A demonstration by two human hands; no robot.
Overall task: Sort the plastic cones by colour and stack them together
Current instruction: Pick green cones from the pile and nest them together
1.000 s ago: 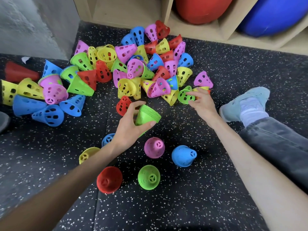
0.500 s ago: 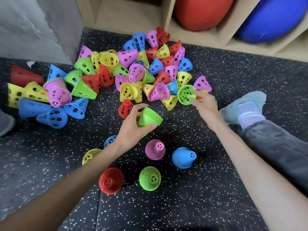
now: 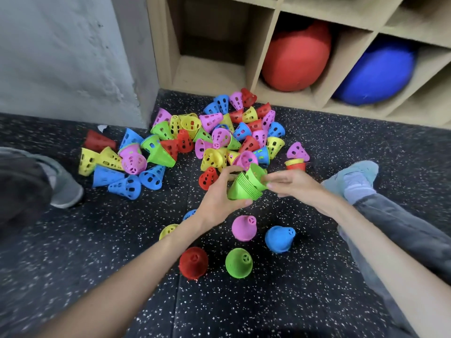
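A green stack (image 3: pixel 241 190) of nested cones is held above the floor (image 3: pixel 305 301) by the left hand (image 3: pixel 217 198); its thumb is curled over the top and its fingers are curled under the bottom of the stack. The left forearm is stretched forward from the lower left. A single green cone (image 3: pixel 255 174) is pinched at its rim by the right hand (image 3: pixel 292 184) and is placed into the open end of the stack. The two hands are brought close together, just in front of the mixed pile (image 3: pixel 219 140) of loose cones. Nearer on the floor, separate stacks are seen: pink (image 3: pixel 244 227), blue (image 3: pixel 279 239), red (image 3: pixel 194 262) and green (image 3: pixel 238 262).
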